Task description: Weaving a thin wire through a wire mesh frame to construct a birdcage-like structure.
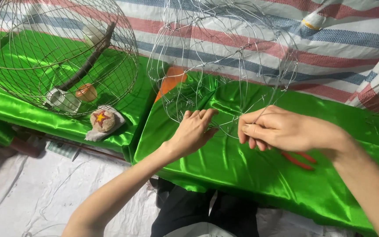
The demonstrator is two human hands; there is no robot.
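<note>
Two bare hands work on a half-built wire cage frame [224,66] that stands on the green satin cloth [251,171] and rises toward the striped tarpaulin [343,39] behind it. The left hand [194,129] lies with fingers spread loosely against the lower wires, steadying the frame. The right hand [277,129] has its fingertips pressed together, pinching a thin wire strand at the frame's base. Judging from this, the step in hand is fixing or bending one strand onto the frame while the other hand braces it; a further move would call for a firm pinch and a steady frame, since the wire looks springy. Red-handled pliers [299,160] lie on the cloth just under the right wrist. A finished round wire cage [58,52] sits well apart at the left.
</note>
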